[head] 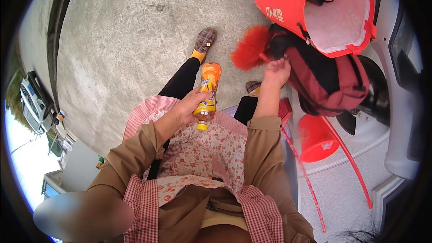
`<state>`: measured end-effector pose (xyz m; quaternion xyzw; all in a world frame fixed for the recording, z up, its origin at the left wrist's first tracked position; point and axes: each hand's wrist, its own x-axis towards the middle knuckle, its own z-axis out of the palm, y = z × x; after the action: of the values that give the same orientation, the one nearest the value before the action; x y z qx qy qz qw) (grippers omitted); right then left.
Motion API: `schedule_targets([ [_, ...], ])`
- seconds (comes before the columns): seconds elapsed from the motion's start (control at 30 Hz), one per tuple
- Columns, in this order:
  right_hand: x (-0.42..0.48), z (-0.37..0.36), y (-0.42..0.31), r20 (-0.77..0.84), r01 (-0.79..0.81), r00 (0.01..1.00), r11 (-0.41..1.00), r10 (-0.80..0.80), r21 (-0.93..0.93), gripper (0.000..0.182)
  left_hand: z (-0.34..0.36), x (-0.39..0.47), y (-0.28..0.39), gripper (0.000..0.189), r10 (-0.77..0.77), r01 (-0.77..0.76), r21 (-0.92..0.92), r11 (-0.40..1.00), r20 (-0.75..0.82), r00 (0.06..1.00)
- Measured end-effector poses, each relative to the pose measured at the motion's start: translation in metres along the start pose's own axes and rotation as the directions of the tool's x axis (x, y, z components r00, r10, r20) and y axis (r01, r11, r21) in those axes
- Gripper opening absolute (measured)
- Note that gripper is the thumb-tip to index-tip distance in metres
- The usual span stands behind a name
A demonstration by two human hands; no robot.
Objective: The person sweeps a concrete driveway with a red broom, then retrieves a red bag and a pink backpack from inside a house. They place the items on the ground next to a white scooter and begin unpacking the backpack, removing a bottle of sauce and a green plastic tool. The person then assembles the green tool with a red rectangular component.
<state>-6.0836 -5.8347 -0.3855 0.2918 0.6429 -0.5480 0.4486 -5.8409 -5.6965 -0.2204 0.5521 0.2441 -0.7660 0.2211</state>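
Note:
My left hand [194, 103] grips a plastic drink bottle [209, 91] with an orange and yellow label, its yellow cap pointing down toward my lap. At the right, my right hand [277, 71] has its fingers curled at the edge of a dark red and black backpack [324, 74]. Beside those fingers is the short red handle of a fluffy red duster [248, 49]; whether they touch it or the bag is unclear. A floral apron [195, 152] with checked trim covers my lap.
A red tote bag [287, 3] holding a black adapter leans above the backpack. Below lie a red bucket or bin [317, 138], a red broom [285, 108] and a long red stick [351, 162]. A light-coloured vehicle [396, 108] stands at the right, and a parked car [33, 103] at the far left.

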Motion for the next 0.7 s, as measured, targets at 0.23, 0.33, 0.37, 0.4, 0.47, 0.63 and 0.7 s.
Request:
schedule_targets([
  [0.23,-0.084,-0.028,-0.066,0.2,-0.171,0.966,0.985,0.163,0.023,0.011,0.017,-0.008,0.006,0.053,0.115,-0.082,0.392,0.916,-0.062,0.991],
  [0.33,-0.126,-0.043,-0.118,0.276,-0.127,0.953,0.992,0.129,-0.025,0.01,0.047,-0.011,0.007,0.085,0.187,-0.139,0.663,0.735,-0.002,0.982],
  [0.37,-0.136,-0.048,-0.137,0.332,-0.162,0.93,0.987,0.158,-0.017,0.009,0.057,-0.007,0.002,0.088,0.21,-0.185,0.707,0.683,0.052,0.976],
  [0.4,-0.146,-0.05,-0.155,0.348,-0.178,0.921,0.984,0.175,-0.023,0.009,0.065,0.0,-0.005,0.092,0.228,-0.231,0.745,0.626,0.108,0.968],
  [0.47,-0.168,-0.049,-0.189,0.354,-0.203,0.912,0.978,0.206,-0.048,0.007,0.092,0.007,-0.012,0.099,0.217,-0.283,0.797,0.533,0.194,0.957],
  [0.63,-0.167,-0.05,-0.217,0.384,0.124,0.923,0.918,0.033,-0.377,0.006,0.168,0.015,-0.007,0.095,0.209,-0.418,0.841,0.344,0.365,0.907],
  [0.7,-0.17,-0.036,-0.214,0.421,0.31,0.905,0.774,-0.063,-0.552,0.005,0.187,0.03,-0.014,0.091,0.321,-0.518,0.83,0.206,0.443,0.837],
])
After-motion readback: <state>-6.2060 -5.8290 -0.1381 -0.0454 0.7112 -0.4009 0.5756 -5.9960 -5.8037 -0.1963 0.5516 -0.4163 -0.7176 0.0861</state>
